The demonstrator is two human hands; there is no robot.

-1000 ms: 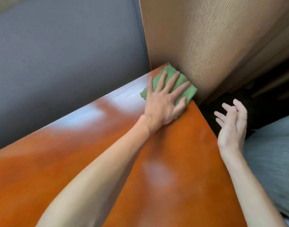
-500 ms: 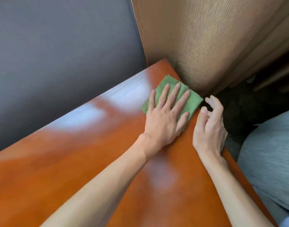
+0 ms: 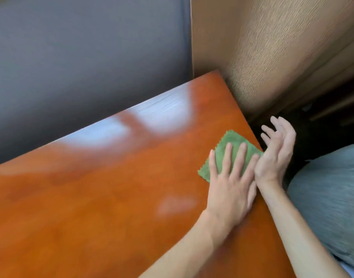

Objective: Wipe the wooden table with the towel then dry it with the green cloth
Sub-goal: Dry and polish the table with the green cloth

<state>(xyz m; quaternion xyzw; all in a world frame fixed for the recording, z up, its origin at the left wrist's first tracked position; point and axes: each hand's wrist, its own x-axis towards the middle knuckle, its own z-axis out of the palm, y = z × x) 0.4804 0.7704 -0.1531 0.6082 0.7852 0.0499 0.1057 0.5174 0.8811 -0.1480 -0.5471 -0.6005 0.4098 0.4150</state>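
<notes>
Head view, looking down, close over wooden table (image 3: 92, 197)

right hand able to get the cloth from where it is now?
Probably yes: the right hand is open at the table edge, touching the cloth's corner. Only the left hand, pressing flat, pins it.

Green cloth (image 3: 233, 144): small, zigzag-edged, lying flat near the right edge of the surface (image 3: 104, 197). Surface: glossy orange-brown wood, showing pale reflections. Towel not visible.
</notes>
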